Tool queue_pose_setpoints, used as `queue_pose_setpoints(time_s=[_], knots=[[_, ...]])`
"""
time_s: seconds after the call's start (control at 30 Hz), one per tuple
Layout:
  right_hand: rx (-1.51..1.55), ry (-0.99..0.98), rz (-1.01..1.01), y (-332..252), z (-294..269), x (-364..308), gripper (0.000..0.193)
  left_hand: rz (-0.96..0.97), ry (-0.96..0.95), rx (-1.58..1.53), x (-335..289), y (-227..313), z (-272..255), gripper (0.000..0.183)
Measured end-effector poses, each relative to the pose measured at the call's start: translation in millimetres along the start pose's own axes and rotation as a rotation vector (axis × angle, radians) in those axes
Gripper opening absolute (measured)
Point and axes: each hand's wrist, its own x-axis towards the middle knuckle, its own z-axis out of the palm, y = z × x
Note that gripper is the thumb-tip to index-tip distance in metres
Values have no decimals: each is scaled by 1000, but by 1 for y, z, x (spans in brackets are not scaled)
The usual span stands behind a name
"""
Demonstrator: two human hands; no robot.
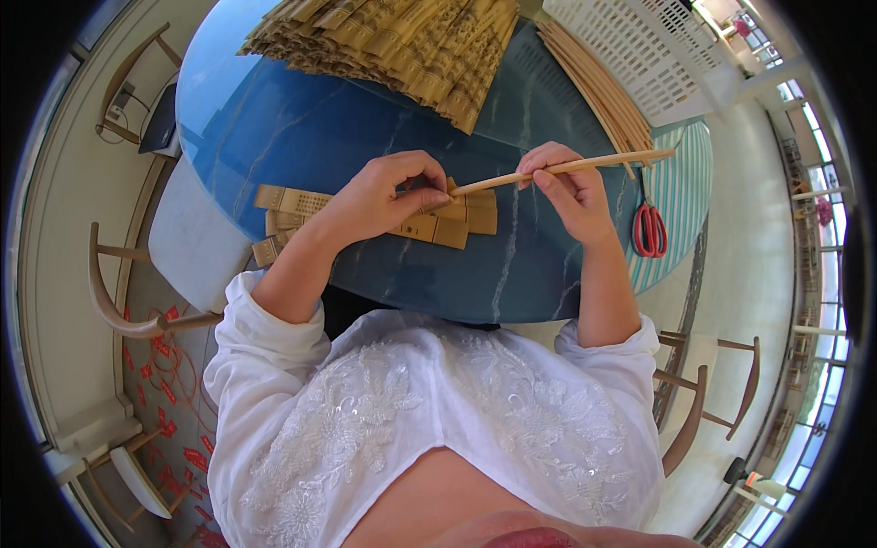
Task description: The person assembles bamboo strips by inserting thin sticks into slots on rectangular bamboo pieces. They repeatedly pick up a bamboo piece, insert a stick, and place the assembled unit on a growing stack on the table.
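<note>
A long, thin, pale tan stick (603,162) slants up to the right above the table. My left hand (388,194) is closed in a pinch at its lower left end. With thumb and fingers, my right hand (568,187) grips the same stick around its middle, and the far end sticks out past it. Under and beside the left hand lie several flat gold-brown printed strips (448,228), overlapping in a loose row. More of these strips (297,202) show left of the wrist, partly hidden by my forearm.
A large heap of gold-brown folded strips (393,55) covers the far side of the blue marbled table (438,283). Several tan sticks (598,87) lie beside a white perforated basket (639,55). Red-handled scissors (649,230) rest near the right edge. Wooden chairs (119,283) stand around.
</note>
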Motion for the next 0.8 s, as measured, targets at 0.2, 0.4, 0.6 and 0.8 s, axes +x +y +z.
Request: queue_pose_setpoints(time_s=[0.2, 0.4, 0.6, 0.8], knots=[[-325, -101, 77, -10, 20, 5, 21, 32, -27, 14, 0, 3, -3, 7], [178, 445, -271, -14, -14, -2, 20, 56, 84, 73, 1, 0, -3, 8], [71, 323, -168, -2, -8, -5, 11, 7, 117, 21, 1, 4, -4, 10], [6, 333, -89, -2, 1, -3, 9, 91, 272, 90, 1, -3, -4, 21]])
